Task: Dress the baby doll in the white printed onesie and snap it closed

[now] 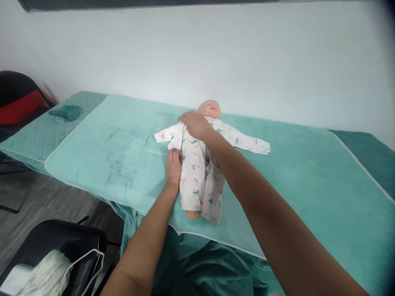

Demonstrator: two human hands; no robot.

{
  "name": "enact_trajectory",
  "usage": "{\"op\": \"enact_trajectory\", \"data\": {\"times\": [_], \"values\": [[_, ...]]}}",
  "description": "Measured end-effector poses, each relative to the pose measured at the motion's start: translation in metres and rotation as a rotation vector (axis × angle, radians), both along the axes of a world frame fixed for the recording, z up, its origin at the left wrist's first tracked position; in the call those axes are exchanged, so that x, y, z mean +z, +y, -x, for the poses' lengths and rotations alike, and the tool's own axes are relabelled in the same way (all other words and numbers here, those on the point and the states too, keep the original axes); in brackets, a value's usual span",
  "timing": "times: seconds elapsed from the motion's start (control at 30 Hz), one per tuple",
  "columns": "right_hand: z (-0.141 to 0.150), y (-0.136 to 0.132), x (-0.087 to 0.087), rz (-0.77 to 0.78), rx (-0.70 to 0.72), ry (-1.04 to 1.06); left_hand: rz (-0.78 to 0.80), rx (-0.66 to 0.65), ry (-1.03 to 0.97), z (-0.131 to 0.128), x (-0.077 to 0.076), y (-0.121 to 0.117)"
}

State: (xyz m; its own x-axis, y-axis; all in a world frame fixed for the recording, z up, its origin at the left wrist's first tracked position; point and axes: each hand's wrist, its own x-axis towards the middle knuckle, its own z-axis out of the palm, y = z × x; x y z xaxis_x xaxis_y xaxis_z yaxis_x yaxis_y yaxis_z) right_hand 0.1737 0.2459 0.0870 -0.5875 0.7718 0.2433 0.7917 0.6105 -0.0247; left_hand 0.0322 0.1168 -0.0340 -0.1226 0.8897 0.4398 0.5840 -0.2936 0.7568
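A baby doll [210, 107] lies on its back with its head by the wall. It wears a white printed baby shirt [247, 140], its sleeves spread out to both sides, and matching baby pants [191, 176]. One bare foot [191, 214] shows below a pant leg; the other leg lies partly out of its cover, and its end is hidden. Across the chest, my right hand [196, 124] has its fingers curled on the shirt near the shoulder. My left hand [174, 165], at the doll's side, is closed on the shirt's lower edge; its fingertips are partly hidden.
Pale green padded sheeting [123, 135] covers a long massage bed with a face hole [65, 112] at the left. A white wall [197, 53] runs behind. Black chairs stand at the left; the nearer chair [55, 234] holds a bundle of pale cloth [46, 271].
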Motion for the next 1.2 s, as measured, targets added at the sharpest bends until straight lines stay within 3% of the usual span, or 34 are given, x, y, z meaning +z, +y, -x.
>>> {"op": "enact_trajectory", "data": {"times": [0.23, 0.33, 0.47, 0.63, 0.8, 0.9, 1.03, 1.2], "values": [[0.010, -0.004, 0.003, 0.003, -0.041, -0.090, 0.016, -0.068, -0.089, 0.000, -0.002, -0.004], [0.006, -0.007, 0.003, 0.025, -0.080, -0.052, -0.067, -0.074, -0.135, 0.000, 0.002, -0.006], [0.001, -0.014, 0.003, 0.028, -0.116, 0.000, -0.208, -0.020, -0.251, 0.001, 0.009, -0.012], [-0.005, -0.017, 0.001, -0.014, -0.068, 0.016, -0.218, 0.038, -0.413, -0.001, 0.018, -0.024], [-0.013, -0.018, 0.002, -0.116, -0.119, 0.152, -0.303, 0.016, -0.462, -0.007, 0.039, -0.035], [-0.024, -0.024, 0.008, -0.154, -0.193, 0.244, -0.376, -0.079, -0.448, -0.014, 0.057, -0.043], [-0.053, -0.039, 0.021, -0.149, -0.354, 0.294, -0.384, -0.297, -0.376, -0.024, 0.075, -0.049], [-0.088, -0.052, 0.025, -0.009, -0.553, 0.437, -0.262, -0.212, -0.063, -0.033, 0.088, -0.034]]}}
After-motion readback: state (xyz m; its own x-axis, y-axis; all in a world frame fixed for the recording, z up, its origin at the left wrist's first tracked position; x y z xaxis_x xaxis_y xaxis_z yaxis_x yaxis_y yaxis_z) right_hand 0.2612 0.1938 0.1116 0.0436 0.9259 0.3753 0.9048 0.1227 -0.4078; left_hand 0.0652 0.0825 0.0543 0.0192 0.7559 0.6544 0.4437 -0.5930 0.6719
